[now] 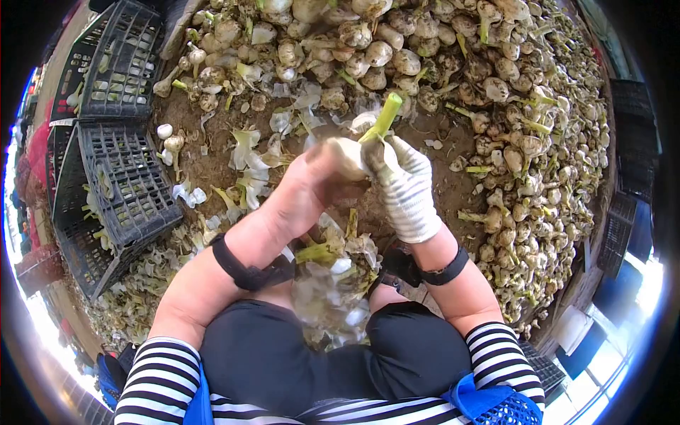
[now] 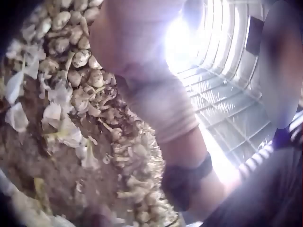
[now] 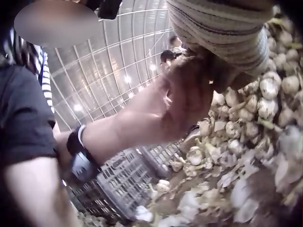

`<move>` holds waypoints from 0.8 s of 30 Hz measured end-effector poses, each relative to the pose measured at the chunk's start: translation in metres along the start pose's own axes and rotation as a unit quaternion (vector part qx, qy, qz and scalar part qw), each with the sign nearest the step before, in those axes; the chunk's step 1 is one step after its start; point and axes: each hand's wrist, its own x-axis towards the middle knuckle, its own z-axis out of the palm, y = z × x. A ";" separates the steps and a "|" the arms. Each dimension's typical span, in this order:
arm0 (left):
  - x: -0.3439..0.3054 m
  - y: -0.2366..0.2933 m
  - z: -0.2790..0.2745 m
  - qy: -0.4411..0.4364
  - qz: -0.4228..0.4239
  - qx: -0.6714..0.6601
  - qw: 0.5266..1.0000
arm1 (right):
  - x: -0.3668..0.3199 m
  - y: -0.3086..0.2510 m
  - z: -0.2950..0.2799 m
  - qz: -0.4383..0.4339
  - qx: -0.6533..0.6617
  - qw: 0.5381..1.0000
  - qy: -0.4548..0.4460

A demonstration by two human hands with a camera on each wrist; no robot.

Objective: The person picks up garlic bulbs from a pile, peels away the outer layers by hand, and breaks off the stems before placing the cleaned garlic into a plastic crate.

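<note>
Closest to the person, thin garlic skins (image 1: 322,301) lie in a loose pile between the legs (image 1: 255,347). Just past them, two hands meet at one garlic bulb (image 1: 347,157) with a fat green stem (image 1: 386,117). The gloved right hand (image 1: 409,185) pinches it where stem and bulb join, and the stem pokes up past the fingers. The bare left hand (image 1: 310,173) curls round the other side; it is blurry, so where each fingertip presses is hard to tell. The bulb looks light, round and firm, so it should sit well in one hand. Its papery skin may slide or tear, and a hard squeeze might bruise it. The stem looks stiff, so its bottom end seems a good place to hold. Farther off, torn skins (image 1: 246,152) lie on brown dirt (image 1: 443,138), then comes a big heap of muddy garlic (image 1: 379,54), with black crates (image 1: 131,180) to the left.
</note>
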 end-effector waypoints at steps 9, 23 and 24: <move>0.000 -0.003 0.014 0.075 0.117 0.150 0.979 | 0.004 -0.013 -0.015 -0.194 -0.497 0.845 0.033; 0.011 0.039 -0.013 -0.160 -0.019 0.157 0.974 | -0.009 -0.050 -0.010 0.136 -0.063 0.982 -0.118; 0.014 0.040 -0.017 -0.195 -0.024 0.151 0.969 | -0.008 -0.049 -0.011 0.144 -0.065 0.979 -0.131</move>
